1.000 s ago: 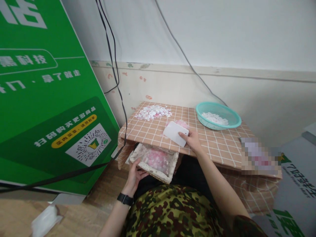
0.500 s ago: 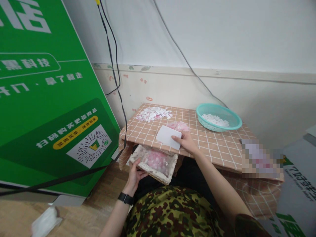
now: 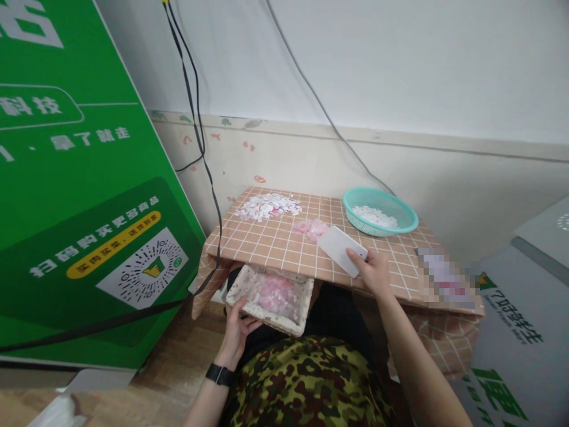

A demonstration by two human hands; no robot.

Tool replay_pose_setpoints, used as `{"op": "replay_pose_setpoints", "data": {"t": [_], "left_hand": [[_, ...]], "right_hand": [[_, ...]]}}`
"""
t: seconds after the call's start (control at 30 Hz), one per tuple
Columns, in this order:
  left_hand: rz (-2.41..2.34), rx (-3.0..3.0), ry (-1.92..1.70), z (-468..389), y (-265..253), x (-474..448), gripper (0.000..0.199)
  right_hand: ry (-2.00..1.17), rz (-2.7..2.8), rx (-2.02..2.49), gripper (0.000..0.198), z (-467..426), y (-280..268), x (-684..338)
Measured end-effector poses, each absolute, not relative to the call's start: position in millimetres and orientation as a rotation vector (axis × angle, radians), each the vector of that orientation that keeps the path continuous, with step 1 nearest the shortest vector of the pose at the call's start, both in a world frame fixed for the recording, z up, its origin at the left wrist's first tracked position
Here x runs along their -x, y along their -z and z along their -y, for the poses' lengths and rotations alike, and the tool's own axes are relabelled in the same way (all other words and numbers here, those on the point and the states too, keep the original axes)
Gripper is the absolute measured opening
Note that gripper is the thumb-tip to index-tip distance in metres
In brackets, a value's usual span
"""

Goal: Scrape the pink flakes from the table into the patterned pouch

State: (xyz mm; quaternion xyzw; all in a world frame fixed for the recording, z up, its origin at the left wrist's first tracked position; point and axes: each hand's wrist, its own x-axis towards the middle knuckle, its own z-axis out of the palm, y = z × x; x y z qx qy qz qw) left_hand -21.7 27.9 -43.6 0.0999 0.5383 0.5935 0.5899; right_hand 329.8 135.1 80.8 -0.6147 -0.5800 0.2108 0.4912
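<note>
With my left hand (image 3: 239,326) I grip the near left corner of a cloth-lined basket (image 3: 306,305), which sits just below the table's front edge. Pink and white bits (image 3: 278,293) lie inside it. My right hand (image 3: 373,270) pinches one end of a flat white plastic card (image 3: 341,250), tilted low over the tabletop. The card's far left corner is beside a small heap of pink scraps (image 3: 309,229). Whether the card touches the tablecloth, I cannot tell.
On the checked tablecloth (image 3: 280,246), a pile of white and pink pieces (image 3: 269,206) lies at the back left. A turquoise plastic basket (image 3: 402,220) at the back right holds white pieces. A green panel (image 3: 89,190) stands left; a black strap (image 3: 213,190) hangs before the table.
My right hand has moved the white card to the right, away from over the pink scraps. My left hand still holds the basket. The whole view has shifted slightly.
</note>
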Motion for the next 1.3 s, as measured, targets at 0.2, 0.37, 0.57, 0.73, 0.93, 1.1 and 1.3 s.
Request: {"op": "replay_pose_setpoints", "data": {"t": [0.2, 0.37, 0.57, 0.73, 0.93, 1.1, 1.3], "left_hand": [[-1.216, -0.295, -1.423, -27, 52, 16, 0.056], [-1.174, -0.292, -1.409, -28, 57, 18, 0.058], [-1.172, -0.303, -1.414, -29, 56, 19, 0.057], [-1.187, -0.292, -1.407, -28, 53, 19, 0.059], [-1.165, -0.298, -1.418, -27, 50, 18, 0.059], [-1.166, -0.286, -1.416, -28, 50, 18, 0.063], [-1.17, -0.288, -1.423, -27, 47, 17, 0.063]], "right_hand": [[-0.386, 1.557, 1.577, 0.055, -143, -81, -316], [-0.349, 1.656, 1.562, 0.05, -160, -81, -291], [-0.324, 1.676, 1.543, 0.048, -168, -83, -281], [-0.199, 1.67, 1.606, 0.049, -163, -79, -286], [-0.17, 1.649, 1.595, 0.048, -163, -75, -290], [-0.212, 1.677, 1.551, 0.048, -159, -79, -284], [-0.173, 1.737, 1.565, 0.049, -152, -81, -280]]}}
